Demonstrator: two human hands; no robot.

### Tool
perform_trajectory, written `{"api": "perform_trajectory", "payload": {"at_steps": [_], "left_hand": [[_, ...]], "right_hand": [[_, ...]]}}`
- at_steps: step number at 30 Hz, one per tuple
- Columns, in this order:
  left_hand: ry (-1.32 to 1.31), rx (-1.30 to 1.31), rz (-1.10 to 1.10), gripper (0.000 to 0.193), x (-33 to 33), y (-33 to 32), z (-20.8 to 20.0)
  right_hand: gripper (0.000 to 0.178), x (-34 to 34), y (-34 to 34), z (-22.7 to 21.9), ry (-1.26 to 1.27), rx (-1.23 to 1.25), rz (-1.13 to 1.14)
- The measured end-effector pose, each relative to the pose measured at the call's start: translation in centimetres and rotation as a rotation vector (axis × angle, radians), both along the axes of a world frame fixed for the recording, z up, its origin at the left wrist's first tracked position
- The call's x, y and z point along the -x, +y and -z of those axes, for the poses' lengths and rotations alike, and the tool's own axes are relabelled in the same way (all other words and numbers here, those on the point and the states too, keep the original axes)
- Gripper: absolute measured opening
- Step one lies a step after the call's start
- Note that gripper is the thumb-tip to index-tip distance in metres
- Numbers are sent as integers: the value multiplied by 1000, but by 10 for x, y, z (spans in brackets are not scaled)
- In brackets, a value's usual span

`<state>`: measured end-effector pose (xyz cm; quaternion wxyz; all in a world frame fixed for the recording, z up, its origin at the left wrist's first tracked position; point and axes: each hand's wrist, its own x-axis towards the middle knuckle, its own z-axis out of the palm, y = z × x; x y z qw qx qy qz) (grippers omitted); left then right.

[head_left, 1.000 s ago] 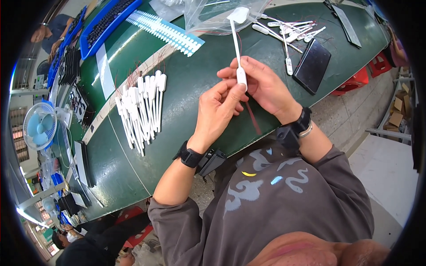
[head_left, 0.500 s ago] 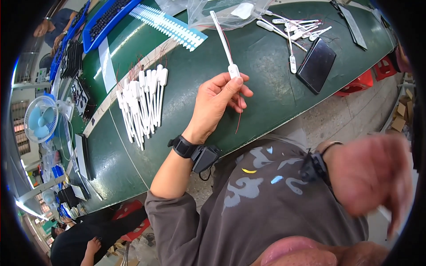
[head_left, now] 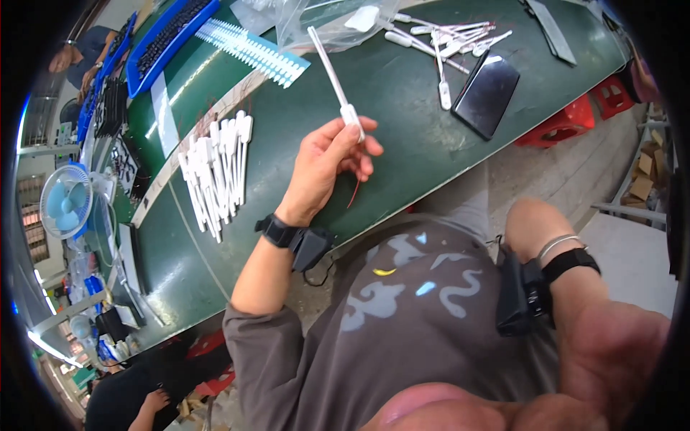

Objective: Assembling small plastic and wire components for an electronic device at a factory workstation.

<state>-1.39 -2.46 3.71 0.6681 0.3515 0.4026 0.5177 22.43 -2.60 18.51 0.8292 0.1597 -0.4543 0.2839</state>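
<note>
In my left hand point(head_left: 332, 154) is a slim white stick point(head_left: 332, 75) with a thicker end piece. Thumb and fingers pinch that thicker end, and the thin part points up and away over the table. A red wire hangs below the fingers. Beyond the table edge at the right, my right hand point(head_left: 535, 226) is held near my body, with a bracelet and black strap at the wrist. Its fingers are hidden and nothing shows in it. Left of my left hand lies a bundle of similar white sticks point(head_left: 215, 172), thick ends away from me.
A loose pile of white sticks point(head_left: 449, 43) lies at the far right beside a black phone point(head_left: 487, 93). Farther back are a clear plastic bag point(head_left: 327, 25), a light-blue toothed sheet point(head_left: 251, 52) and a blue tray point(head_left: 134, 72) of black parts. Red stools point(head_left: 557, 126) stand past the green table's edge.
My right hand, blurred and nearer before, has moved left and away from the camera. The left hand keeps its hold on the white stick. The whole view has shifted slightly.
</note>
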Motion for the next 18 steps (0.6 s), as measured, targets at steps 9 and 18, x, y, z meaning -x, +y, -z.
{"api": "perform_trajectory", "payload": {"at_steps": [9,18], "left_hand": [[4,-39,15,34,0,-10,-16],[50,-61,43,37,-8,11,-14]], "right_hand": [[28,0,-3,5,-231,229,75],[27,12,63,41,-503,512,137]]}}
